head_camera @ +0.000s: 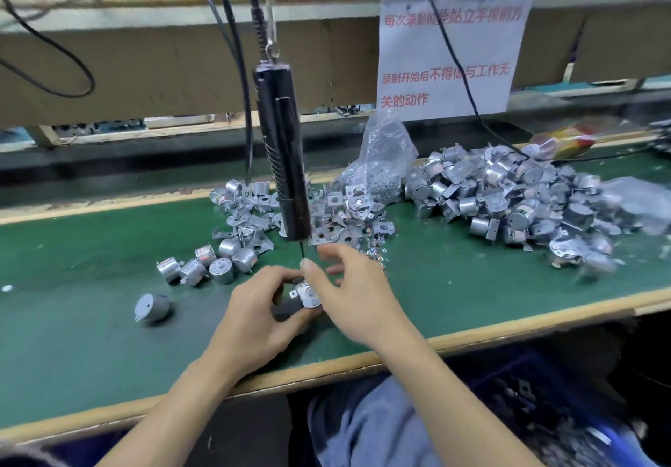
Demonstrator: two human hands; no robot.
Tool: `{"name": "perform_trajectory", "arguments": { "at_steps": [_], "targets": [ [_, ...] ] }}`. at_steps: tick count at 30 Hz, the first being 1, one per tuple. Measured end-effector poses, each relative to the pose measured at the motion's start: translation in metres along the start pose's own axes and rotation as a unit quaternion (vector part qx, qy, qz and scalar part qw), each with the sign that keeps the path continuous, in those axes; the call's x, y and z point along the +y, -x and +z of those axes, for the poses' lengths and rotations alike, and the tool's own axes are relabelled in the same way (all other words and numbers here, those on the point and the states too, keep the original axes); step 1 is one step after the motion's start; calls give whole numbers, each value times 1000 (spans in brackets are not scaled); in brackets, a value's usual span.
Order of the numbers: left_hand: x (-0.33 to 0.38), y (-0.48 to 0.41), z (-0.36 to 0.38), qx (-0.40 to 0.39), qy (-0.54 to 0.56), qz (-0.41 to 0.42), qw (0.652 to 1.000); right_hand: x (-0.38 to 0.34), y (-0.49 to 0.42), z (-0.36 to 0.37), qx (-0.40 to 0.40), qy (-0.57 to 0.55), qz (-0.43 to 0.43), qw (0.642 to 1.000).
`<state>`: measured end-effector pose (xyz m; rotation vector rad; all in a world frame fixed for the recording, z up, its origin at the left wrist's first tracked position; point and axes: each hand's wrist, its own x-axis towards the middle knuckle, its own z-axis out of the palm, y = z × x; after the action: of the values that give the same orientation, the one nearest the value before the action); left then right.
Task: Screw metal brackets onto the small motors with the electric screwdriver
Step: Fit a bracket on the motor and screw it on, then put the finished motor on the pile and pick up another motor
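My left hand (259, 312) grips a small silver motor with a metal bracket (306, 294) on it, seated on a dark holder (287, 310) on the green bench. My right hand (354, 296) hovers just to its right, thumb up near the bracket and fingers loosely spread, blurred; whether it holds a screw I cannot tell. The black electric screwdriver (281, 151) hangs on a cord above, and its bit tip (302, 250) ends just above the motor. No hand touches the screwdriver.
Loose motors (214, 261) lie left of my hands, and one grey motor (150, 308) sits apart. Loose brackets (341, 212) and a plastic bag (385, 154) lie behind. A big heap of bracketed motors (508, 194) fills the right. The bench edge (363, 361) runs in front.
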<state>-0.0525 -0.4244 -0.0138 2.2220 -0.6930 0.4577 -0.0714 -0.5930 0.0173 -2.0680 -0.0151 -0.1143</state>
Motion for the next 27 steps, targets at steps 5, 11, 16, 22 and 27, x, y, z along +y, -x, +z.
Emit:
{"name": "perform_trajectory", "arguments": {
  "at_steps": [5,11,16,22,27],
  "targets": [
    [34,-7,9,30,10,52,998,14,23,-22,-60,-153,2,986],
    [61,-18,20,-8,12,32,999,39,32,-67,83,-494,141,854],
    [63,-14,17,-19,-3,-1,1000,62,19,-129,278,-672,213,653],
    [52,-6,6,-29,-30,-40,998,63,20,-136,253,-680,218,653],
    [28,3,-8,43,-94,-88,991,41,12,-95,203,-574,216,763]
  ]
}}
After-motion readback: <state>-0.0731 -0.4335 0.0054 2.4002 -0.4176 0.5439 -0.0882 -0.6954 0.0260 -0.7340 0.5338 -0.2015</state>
